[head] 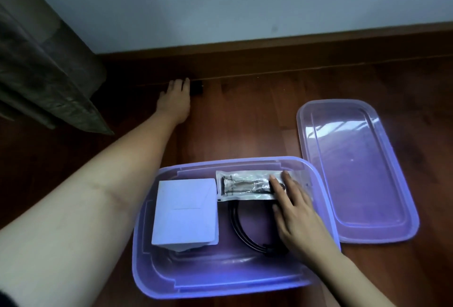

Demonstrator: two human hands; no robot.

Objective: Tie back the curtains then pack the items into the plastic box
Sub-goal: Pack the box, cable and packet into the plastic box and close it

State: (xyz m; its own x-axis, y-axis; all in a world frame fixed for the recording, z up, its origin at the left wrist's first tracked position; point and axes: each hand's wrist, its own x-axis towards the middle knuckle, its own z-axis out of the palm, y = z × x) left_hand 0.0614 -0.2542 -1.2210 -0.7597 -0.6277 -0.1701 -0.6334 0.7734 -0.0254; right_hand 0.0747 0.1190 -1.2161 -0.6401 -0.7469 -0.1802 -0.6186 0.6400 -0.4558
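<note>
Here the right hand (291, 208) lies flat, with straight fingers pressing a clear bag (247, 185) inside the plastic box (147, 265) on the wooden floor (245, 115). A white box (186, 211) stands in its left part, and a black cable (241, 228) lies coiled under the bag. The lid (355, 171) rests just beside the box, at the right. The left hand (175, 100) reaches far, to a small black thing (197, 89) near the wall; I cannot tell if it grips it. A curtain (41, 61) hangs at the left.
</note>
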